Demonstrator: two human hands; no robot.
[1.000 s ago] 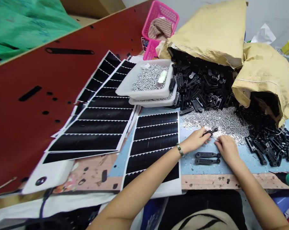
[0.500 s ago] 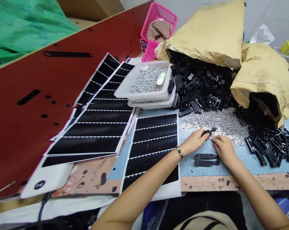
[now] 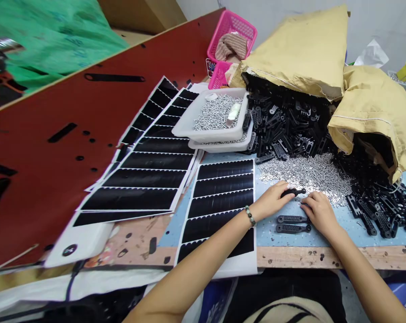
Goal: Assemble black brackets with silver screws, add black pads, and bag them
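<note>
1. Above the blue mat (image 3: 268, 238), near its front edge, the left hand (image 3: 277, 197) grips a slim black part (image 3: 289, 193) between thumb and fingers; the grip is narrow and closed on it. A rounded end of the part projects toward the right.
2. Right hand (image 3: 320, 214): just beside that projecting end, apart from it, thumb and forefinger drawn close together. Whether a small item is pinched between them cannot be told.
3. Below the hands, two black arms (image 3: 292, 220) lie side by side on the mat, roughly parallel, rounded ends to the right, near the right hand.
4. Beyond the hands: a spread of small silver hardware (image 3: 310, 172), backed by a heap of black pieces (image 3: 283, 123). A second black heap (image 3: 382, 217) lies to the right.
5. Two paper bags, one large (image 3: 300, 49) and one smaller (image 3: 374, 105), rest with their mouths at the black pieces.
6. Left of the heap, an upper white tub (image 3: 207, 133) containing silver hardware is stacked on a lower tub (image 3: 219, 147).
7. A sheet of black strips (image 3: 221, 199) lies flat, partly under the left forearm, which bears a beaded bracelet (image 3: 250, 216) at the wrist.
</note>
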